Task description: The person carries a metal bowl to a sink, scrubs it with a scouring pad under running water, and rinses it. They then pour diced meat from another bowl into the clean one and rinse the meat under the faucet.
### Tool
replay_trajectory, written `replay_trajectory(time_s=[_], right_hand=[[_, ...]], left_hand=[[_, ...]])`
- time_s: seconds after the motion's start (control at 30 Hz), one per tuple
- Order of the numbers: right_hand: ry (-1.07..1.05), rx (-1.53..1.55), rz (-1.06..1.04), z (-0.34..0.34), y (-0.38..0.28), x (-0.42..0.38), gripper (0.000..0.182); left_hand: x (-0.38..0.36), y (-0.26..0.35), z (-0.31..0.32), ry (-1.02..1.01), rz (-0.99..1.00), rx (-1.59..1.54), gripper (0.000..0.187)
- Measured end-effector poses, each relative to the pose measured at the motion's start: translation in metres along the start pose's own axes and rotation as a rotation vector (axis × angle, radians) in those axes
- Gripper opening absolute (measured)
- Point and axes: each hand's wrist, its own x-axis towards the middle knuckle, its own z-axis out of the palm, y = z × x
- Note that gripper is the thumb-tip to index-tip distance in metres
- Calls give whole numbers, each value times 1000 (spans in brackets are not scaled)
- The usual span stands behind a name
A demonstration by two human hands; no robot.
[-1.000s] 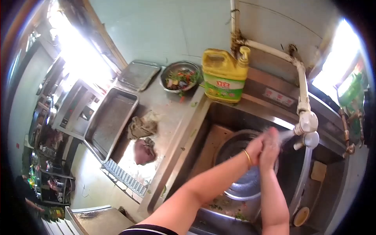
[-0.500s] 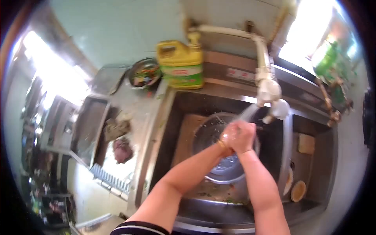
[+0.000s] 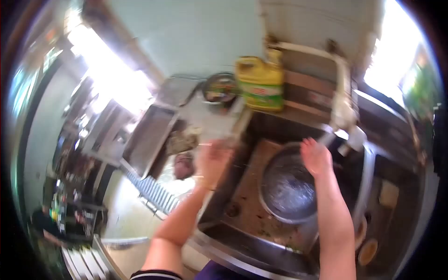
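My right hand point(image 3: 318, 157) is held beneath the tap point(image 3: 343, 123), open with its fingers stretched out and nothing in it. Below and to its left, a round metal basin point(image 3: 267, 205) sits in the sink point(image 3: 254, 228), with rippling water point(image 3: 291, 191) inside. My left hand point(image 3: 214, 161) is over the sink's left edge, close to the counter; motion smears its fingers. Beside it on the counter lie a purplish cloth point(image 3: 184, 165) and a brownish cloth point(image 3: 183, 143).
A yellow jug point(image 3: 260, 86) with a green label stands behind the sink. To its left is a bowl of scraps point(image 3: 220, 91). A metal tray point(image 3: 151, 135) lies farther left. The second basin on the right holds a sponge-like block point(image 3: 388, 194) and a round item point(image 3: 368, 252). A person point(image 3: 43, 221) is at far left.
My hands, together under the running water before, have come apart. The left swung left toward the counter; the right stays by the tap with fingers straightened. The view has turned left.
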Motion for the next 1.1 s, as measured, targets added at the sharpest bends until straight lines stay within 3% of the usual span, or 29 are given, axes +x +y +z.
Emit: replay_trajectory(time_s=[0.03,0.1,0.13,0.17,0.2,0.23,0.3,0.37,0.43,0.5,0.53,0.57,0.6,0.63,0.67,0.7,0.77,0.83,0.87,0.93,1.0,1.07,1.1], right_hand=[[-108,205,48,-33,1,16,34],[56,69,54,-25,-11,1,33],[213,-110,57,-49,-6,8,32],[465,-547,94,-29,-26,-9,33],[559,-962,-23,-64,-29,-2,29],[670,-1187,-169,-77,-45,-11,25],[838,-1741,-357,-97,-79,-28,17],[441,-2401,102,-129,-108,-38,15],[95,-2692,416,-123,-102,-47,20],[69,-2795,542,-137,-86,-42,24],[21,-2784,693,-158,-80,-32,29],[-51,-2874,699,-173,-74,-29,34],[27,-2949,681,-193,-67,-26,41],[-24,-2934,767,-185,-69,-31,43],[-83,-2915,857,-181,-69,-36,45],[-113,-2921,937,-197,-62,-36,45],[-228,-3014,790,-208,-53,-50,44],[-476,-3045,1009,-185,-58,-46,40],[-375,-3150,918,-201,-58,-39,37],[202,-3004,328,-206,-72,-35,31],[355,-2786,131,-180,-93,-30,29],[313,-2512,2,-36,-113,-54,31],[386,-2231,-90,-4,-102,-61,32]], left_hand=[[8,-7,-30,98,90,365,39],[24,-51,-81,-247,-41,398,40],[22,-48,-90,-280,193,607,39],[25,-69,-97,-252,409,539,37],[15,-57,-83,-192,424,539,36],[4,-37,-77,-119,424,549,34],[0,-10,-48,-158,447,503,31],[-6,-8,0,-244,288,204,29],[-18,20,58,-498,95,-92,29],[-20,39,122,-731,-99,-427,28],[-20,48,157,-783,-345,-618,30],[-17,51,188,-851,-633,-920,33],[-12,52,216,-903,-860,-1144,32],[-8,45,243,-1020,-993,-1446,30],[-5,44,265,-1023,-961,-1547,26],[-2,38,283,-993,-1072,-1587,22],[0,30,298,-996,-1116,-1719,21],[5,26,293,-1049,-1013,-1738,22],[8,24,290,-1074,-965,-1740,23],[9,21,280,-1075,-979,-1662,24],[10,10,277,-1119,-962,-1673,27],[8,12,266,-967,-977,-1386,30],[9,15,258,-859,-1012,-1181,29]])
